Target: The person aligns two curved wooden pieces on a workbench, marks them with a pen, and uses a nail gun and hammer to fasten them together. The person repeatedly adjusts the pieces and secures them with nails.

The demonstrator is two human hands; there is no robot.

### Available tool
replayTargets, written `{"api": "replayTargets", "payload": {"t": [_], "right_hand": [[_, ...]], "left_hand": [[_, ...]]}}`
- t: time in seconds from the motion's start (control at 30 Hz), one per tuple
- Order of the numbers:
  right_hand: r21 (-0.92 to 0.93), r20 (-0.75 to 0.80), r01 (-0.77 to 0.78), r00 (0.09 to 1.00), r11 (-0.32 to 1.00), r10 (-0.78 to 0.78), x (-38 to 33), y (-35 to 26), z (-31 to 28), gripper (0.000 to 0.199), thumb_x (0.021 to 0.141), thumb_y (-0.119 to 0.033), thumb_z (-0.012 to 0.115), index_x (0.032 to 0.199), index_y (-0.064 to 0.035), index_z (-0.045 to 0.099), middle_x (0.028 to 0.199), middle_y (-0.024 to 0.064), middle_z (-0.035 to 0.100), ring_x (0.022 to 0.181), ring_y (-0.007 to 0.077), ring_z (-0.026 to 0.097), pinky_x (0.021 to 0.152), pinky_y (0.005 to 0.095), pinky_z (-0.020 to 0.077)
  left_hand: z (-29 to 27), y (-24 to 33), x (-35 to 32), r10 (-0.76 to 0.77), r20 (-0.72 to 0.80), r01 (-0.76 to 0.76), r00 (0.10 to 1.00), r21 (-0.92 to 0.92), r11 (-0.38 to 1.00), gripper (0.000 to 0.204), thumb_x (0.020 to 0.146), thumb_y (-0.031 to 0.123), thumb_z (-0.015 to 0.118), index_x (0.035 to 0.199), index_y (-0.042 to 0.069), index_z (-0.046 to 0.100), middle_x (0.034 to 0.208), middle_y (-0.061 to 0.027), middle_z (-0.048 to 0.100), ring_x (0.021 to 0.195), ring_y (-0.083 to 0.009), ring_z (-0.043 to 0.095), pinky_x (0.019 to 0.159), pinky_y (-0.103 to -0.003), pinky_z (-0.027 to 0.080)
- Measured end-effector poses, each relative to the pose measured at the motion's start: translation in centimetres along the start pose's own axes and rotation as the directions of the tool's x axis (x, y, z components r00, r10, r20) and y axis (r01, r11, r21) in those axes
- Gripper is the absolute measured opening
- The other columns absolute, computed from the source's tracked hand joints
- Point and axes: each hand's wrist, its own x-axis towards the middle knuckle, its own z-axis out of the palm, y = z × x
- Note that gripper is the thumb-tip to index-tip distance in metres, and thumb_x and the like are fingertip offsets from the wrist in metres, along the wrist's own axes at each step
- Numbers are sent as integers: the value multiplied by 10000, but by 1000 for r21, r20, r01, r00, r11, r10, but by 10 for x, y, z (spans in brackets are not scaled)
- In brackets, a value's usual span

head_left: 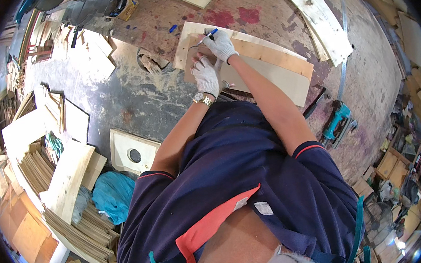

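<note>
Your right hand (220,44), in a white knit glove, is closed around a blue pen (208,34), and the tip of the pen touches a light plywood board (264,59) that lies flat on the floor in front of you. Your left hand (206,76), also gloved, is open with the fingers spread and presses flat on the same board, just beside the right hand. On your left wrist you wear a metal watch (203,99).

The board lies on top of other boards of similar colour, in the upper middle of the view, on a stained concrete floor (132,98). To your right, near the board, a teal power tool (337,120) rests on the floor. A long pale plank (313,15) lies further away at the upper right. To your left there is a square wooden panel with a round hole (133,152), a teal cloth (113,195) beside it, and stacks of thin wooden sheets (73,218) next to that.
</note>
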Motion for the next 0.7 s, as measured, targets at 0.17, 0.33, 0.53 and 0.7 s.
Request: {"api": "replayTargets", "payload": {"t": [0.17, 0.33, 0.53, 0.7], "right_hand": [[79, 91, -176, 982, 981, 168, -27, -6, -33, 395, 934, -428, 671, 904, -35, 646, 718, 218, 618, 717, 404, 639, 659, 465, 477], [-66, -50, -173, 984, 983, 170, -62, 16, -69, 417, 950, -457, 662, 899, -44, 648, 697, 200, 621, 658, 395, 625, 631, 463, 468], [-75, -182, -284, 946, 956, 267, -111, 34, -123, 388, 945, -408, 681, 890, -23, 679, 728, 192, 648, 683, 342, 635, 649, 425, 475], [44, -284, -370, 886, 928, 367, -157, 66, -171, 347, 992, -358, 655, 867, -34, 650, 684, 97, 656, 632, 174, 652, 600, 345, 486]], "left_hand": [[-2, 1, -2, -2, -40, 3, 999, 21, 1000, 1160, 586, 727, 850, 1572, 300, 412, 1545, -356, 328, 1376, -549, 399, 1047, -643, 427], [-8, 2, -1, 14, 13, -14, 1000, 29, 999, 1080, 629, 649, 878, 1542, 256, 454, 1490, -322, 380, 1359, -549, 423, 1009, -602, 469], [-13, 2, -6, 15, -33, -15, 999, 9, 1000, 1190, 597, 787, 806, 1577, 241, 411, 1446, -315, 391, 1362, -584, 401, 1015, -614, 458], [-15, 2, -6, 23, -10, -23, 1000, 19, 1000, 1206, 601, 814, 788, 1586, 242, 396, 1456, -324, 374, 1367, -604, 382, 1042, -637, 438]]}}
